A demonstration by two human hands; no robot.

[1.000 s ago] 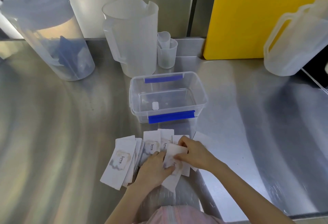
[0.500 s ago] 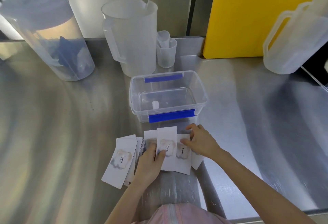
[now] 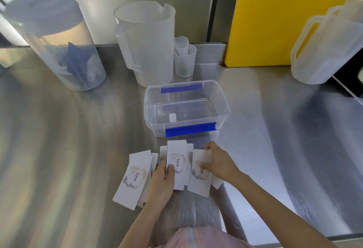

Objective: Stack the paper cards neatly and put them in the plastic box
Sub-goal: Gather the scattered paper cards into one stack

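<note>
Several white paper cards printed "love." lie spread on the steel counter near its front edge. My left hand (image 3: 162,181) grips a small stack of cards (image 3: 177,164) by its left edge, thumb on top. To the right, my right hand (image 3: 219,162) pinches another card (image 3: 199,179) at its upper right corner. One more loose pile of cards (image 3: 133,179) lies to the left of my left hand. The clear plastic box (image 3: 224,108) with blue clips stands open just beyond the cards; a small white object lies inside it.
Behind the box stand a large translucent jug (image 3: 146,43) and two small measuring cups (image 3: 184,59). A clear lidded canister (image 3: 55,41) is at the back left. A yellow board (image 3: 275,18) and another jug (image 3: 322,47) stand at the back right.
My right hand has pulled one card away to the right of the middle stack. My left hand now holds the middle stack by its left edge, further up the counter than before.
</note>
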